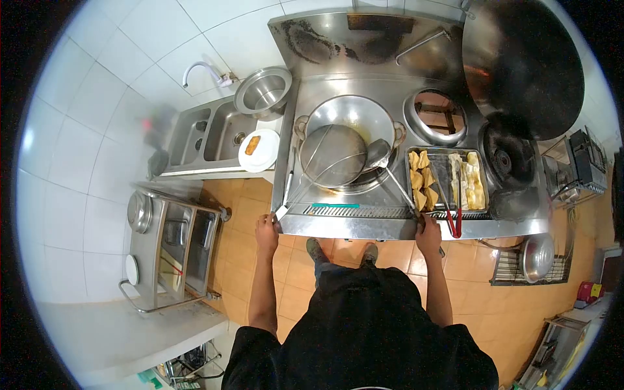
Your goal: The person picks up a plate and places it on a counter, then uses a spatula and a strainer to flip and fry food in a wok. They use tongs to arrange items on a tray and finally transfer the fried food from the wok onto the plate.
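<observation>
My left hand (266, 233) is at the front left corner of the steel stove counter (351, 226), its fingers curled beside the handle end of a round mesh strainer (331, 156). The strainer lies over a large two-handled wok (351, 110). My right hand (428, 235) is at the front edge, its fingers bent by the handle end of a ladle (378, 153) whose bowl rests at the wok's right rim. What either hand grips is too small to tell. Just right of it, red-handled tongs (457, 224) lean on a tray (465, 153) of folded brown pieces and pale strips.
A double sink (227, 133) with a steel pot (263, 92) and a white plate (260, 151) stands left. Below it is a steel trolley (156, 253). A large dark wok (523, 65) leans upright at the right, behind a burner (507, 159). A metal pot (538, 258) sits lower right.
</observation>
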Tool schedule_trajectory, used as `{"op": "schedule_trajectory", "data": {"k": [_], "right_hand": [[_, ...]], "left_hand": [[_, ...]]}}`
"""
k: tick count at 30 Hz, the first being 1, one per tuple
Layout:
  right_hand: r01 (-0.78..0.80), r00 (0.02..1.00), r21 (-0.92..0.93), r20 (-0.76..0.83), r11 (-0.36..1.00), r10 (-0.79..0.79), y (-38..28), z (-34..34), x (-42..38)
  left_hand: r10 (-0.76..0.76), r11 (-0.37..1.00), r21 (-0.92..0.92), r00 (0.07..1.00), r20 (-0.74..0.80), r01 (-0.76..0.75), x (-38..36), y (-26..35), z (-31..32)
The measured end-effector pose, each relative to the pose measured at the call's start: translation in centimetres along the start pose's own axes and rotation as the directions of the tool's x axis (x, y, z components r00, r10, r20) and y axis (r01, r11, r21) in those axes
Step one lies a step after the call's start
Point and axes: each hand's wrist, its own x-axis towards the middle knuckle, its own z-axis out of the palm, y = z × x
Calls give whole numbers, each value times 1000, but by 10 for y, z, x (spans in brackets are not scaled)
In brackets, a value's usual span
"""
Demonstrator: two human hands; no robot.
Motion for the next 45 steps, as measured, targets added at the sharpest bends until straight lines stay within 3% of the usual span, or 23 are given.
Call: {"op": "schedule_trajectory", "data": {"k": [8, 13, 19, 22, 28, 30, 33, 37, 40, 45], "right_hand": [[60, 997, 96, -60, 994, -54, -2, 6, -9], [52, 997, -22, -62, 998, -54, -3, 9, -13], [138, 976, -73, -159, 988, -148, 1, 14, -15], [130, 981, -79, -137, 988, -140, 4, 15, -17], [122, 973, -86, -185, 989, -136, 2, 15, -17], [118, 977, -82, -167, 990, -131, 2, 13, -16], [135, 972, -60, -185, 989, -144, 3, 11, -17], [186, 953, -32, -236, 982, -188, 8, 13, -21], [196, 954, -31, -226, 980, -198, 6, 13, -26], [189, 963, 3, -196, 982, -185, 3, 5, -28]], "left_hand": [[-46, 999, 31, 997, 55, 44, -1, 11, -7], [-79, 992, 106, 994, 80, 70, 0, 15, -1], [-67, 993, 98, 997, 40, 63, 2, 26, 2], [-123, 984, 141, 990, 65, 113, 2, 41, 3], [-151, 976, 155, 989, -9, 150, -5, 60, 12], [-166, 956, 226, 981, -102, 185, -8, 68, 22], [-200, 962, 151, 965, -171, 226, -10, 81, 34], [-191, 974, 104, 974, -120, 203, -13, 96, 43], [-128, 984, 106, 978, -163, 146, -18, 112, 55], [-143, 986, 75, 987, -69, 148, -27, 135, 55]]}}
